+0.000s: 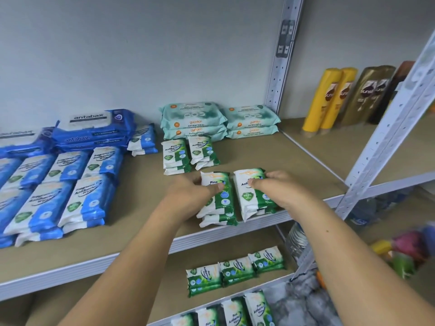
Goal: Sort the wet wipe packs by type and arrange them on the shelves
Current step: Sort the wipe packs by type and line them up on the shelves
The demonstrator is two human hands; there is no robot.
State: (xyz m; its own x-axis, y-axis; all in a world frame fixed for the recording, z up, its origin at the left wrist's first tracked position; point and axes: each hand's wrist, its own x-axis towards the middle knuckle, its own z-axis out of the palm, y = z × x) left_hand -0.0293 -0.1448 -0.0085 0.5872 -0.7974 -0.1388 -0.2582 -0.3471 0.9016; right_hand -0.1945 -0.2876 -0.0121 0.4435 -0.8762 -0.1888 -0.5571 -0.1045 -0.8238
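On the tan shelf board (pixel 270 158), my left hand (pixel 190 194) grips a small stack of green Pine wipe packs (pixel 220 205) near the front edge. Right beside it, my right hand (pixel 275 187) grips a second green stack (pixel 251 198). Behind them stand two more green Pine stacks (pixel 188 152). Mint-coloured guardian packs (pixel 219 121) are piled at the back. Blue Fragrance wipe packs (pixel 63 187) and blue antabax packs (pixel 91 130) fill the shelf's left part. More green packs (pixel 235 269) lie on the lower shelf.
A white metal upright (pixel 282 57) divides this bay from the right one, where yellow and gold shampoo bottles (pixel 348 97) stand. Another upright (pixel 386 142) rises at the front right. Further green packs (pixel 233 311) sit at the bottom, with blurred colourful items (pixel 409 250) at lower right.
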